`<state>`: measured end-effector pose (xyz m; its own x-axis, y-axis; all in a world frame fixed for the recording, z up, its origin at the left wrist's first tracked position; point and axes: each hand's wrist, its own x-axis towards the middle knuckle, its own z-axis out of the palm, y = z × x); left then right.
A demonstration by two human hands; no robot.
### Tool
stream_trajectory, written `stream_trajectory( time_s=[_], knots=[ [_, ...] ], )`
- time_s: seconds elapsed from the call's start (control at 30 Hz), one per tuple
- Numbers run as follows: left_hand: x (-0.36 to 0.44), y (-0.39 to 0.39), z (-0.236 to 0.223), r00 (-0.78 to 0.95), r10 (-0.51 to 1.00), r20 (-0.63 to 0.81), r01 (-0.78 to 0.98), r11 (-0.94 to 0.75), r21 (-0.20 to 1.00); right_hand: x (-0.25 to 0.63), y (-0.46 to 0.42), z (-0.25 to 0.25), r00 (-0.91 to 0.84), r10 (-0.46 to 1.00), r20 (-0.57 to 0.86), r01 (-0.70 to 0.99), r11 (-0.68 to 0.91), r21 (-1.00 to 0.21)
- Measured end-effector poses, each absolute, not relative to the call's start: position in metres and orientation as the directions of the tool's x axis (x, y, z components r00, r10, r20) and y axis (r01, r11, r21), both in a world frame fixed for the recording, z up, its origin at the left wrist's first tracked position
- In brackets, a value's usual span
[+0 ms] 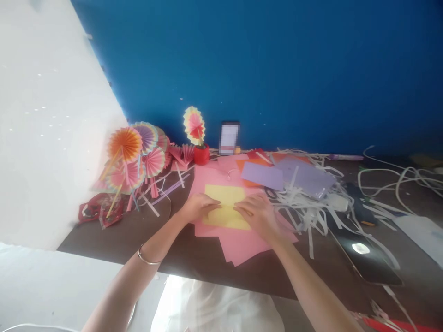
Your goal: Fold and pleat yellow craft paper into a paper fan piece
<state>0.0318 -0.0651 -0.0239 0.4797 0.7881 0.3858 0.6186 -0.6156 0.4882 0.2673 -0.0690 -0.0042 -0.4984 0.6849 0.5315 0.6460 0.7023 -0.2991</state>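
Observation:
A yellow sheet of paper (pixel 226 220) lies over pink paper sheets (pixel 238 246) on the dark table. My left hand (pixel 198 207) pinches it near the middle from the left side. Opposite, my right hand (pixel 256 213) pinches it from the right, with a narrow gap between the two sets of fingertips. A line runs across the yellow sheet between the fingers; whether it is a fold or an edge is hard to tell. Just beyond my right hand lie purple paper pieces (pixel 262 175), partly over orange and red ones.
Pleated paper fans (pixel 124 144) on sticks stand at the left. A red pot (pixel 201 155) holds another fan. Upright against the blue wall is a phone (pixel 229 138). White paper strips (pixel 308 207) heap at the right, beside a dark phone (pixel 370 258) and white cables (pixel 403 177).

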Motion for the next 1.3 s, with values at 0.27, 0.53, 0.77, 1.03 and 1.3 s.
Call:
stream_trajectory(
  time_s=[0.27, 0.53, 0.77, 1.03, 1.3],
  knots=[
    [0.02, -0.062, -0.024, 0.426, 0.778, 0.461, 0.571, -0.627, 0.531, 0.287, -0.051, -0.021, -0.442, 0.7, 0.561, 0.662, 0.676, -0.323],
    [0.017, -0.065, -0.019, 0.461, 0.688, 0.56, 0.776, -0.619, 0.121, 0.286, -0.062, -0.015, -0.491, 0.646, 0.585, 0.728, 0.672, -0.131],
    [0.017, -0.06, -0.019, 0.675, 0.692, 0.257, 0.698, -0.711, 0.081, 0.285, -0.055, -0.019, -0.684, 0.655, 0.32, 0.647, 0.748, -0.148],
    [0.031, -0.063, -0.024, 0.724, 0.645, 0.246, 0.679, -0.729, -0.089, 0.28, -0.061, -0.017, -0.667, 0.667, 0.332, 0.662, 0.735, -0.146],
    [0.039, -0.064, -0.024, 0.721, 0.656, 0.223, 0.69, -0.709, -0.147, 0.26, -0.068, -0.019, -0.696, 0.647, 0.311, 0.684, 0.729, 0.013]
  ],
)
